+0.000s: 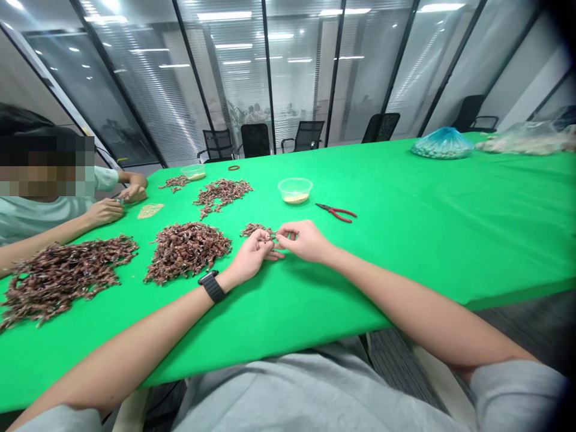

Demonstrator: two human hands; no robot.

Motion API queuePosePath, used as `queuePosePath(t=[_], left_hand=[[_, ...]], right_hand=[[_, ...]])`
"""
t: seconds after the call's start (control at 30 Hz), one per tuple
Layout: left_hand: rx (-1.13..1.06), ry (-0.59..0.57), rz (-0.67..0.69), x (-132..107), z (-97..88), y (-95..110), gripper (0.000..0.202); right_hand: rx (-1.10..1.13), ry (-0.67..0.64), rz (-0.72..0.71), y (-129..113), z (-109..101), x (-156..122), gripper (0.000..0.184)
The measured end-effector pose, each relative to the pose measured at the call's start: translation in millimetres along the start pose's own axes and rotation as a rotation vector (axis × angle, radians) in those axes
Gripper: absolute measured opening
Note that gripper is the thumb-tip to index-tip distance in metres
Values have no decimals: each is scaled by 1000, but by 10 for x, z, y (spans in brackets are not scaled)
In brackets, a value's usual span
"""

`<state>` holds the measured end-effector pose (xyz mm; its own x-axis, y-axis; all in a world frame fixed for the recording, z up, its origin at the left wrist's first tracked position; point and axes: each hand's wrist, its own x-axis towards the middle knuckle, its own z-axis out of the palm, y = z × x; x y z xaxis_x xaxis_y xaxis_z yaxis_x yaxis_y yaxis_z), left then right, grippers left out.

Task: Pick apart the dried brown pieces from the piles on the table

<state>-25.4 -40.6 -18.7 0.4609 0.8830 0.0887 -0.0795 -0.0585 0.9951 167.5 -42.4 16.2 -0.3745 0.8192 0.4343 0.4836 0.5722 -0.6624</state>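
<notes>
My left hand (pixel 252 257) and my right hand (pixel 302 240) meet over the green table (pixel 405 228), fingertips pinched together on a small brown piece (pixel 272 239) between them. Just behind my fingers lies a small pile of brown pieces (pixel 255 230). A larger brown heap (pixel 186 251) sits to the left of my left hand, which wears a black wristband (pixel 212 286). A clear plastic bowl (pixel 295 190) with pale bits stands beyond my hands, and red-handled pliers (pixel 336 212) lie to its right.
Another person sits at the left, hands (pixel 117 204) busy near a pale pile (pixel 150 210). More brown heaps lie at the far left (pixel 63 276) and further back (pixel 221 194). Plastic bags (pixel 443 144) rest at the far right. Black chairs (pixel 255 140) line the glass wall.
</notes>
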Motion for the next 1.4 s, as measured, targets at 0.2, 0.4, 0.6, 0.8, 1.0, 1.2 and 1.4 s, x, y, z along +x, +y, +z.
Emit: queuePosePath(t=[0.2, 0.4, 0.6, 0.8, 1.0, 1.2, 1.4], left_hand=[[87, -23, 24, -9, 14, 8, 42], [249, -26, 104, -37, 86, 81, 35], [258, -39, 132, -47, 105, 69, 37], [284, -37, 151, -43, 103, 41, 36], [355, -9, 183, -62, 140, 73, 33], [476, 17, 229, -83, 156, 122, 30], [607, 37, 269, -87, 134, 119, 24]], right_hand=[[4, -11, -44, -33, 31, -27, 20], [-51, -25, -96, -27, 20, -31, 23], [-136, -18, -138, -12, 7, -31, 22], [-178, -14, -172, -24, -5, -26, 22], [-198, -13, -197, -12, -11, -32, 19], [-244, -22, -227, -20, -16, -38, 18], [-250, 6, -265, -24, -9, -48, 18]])
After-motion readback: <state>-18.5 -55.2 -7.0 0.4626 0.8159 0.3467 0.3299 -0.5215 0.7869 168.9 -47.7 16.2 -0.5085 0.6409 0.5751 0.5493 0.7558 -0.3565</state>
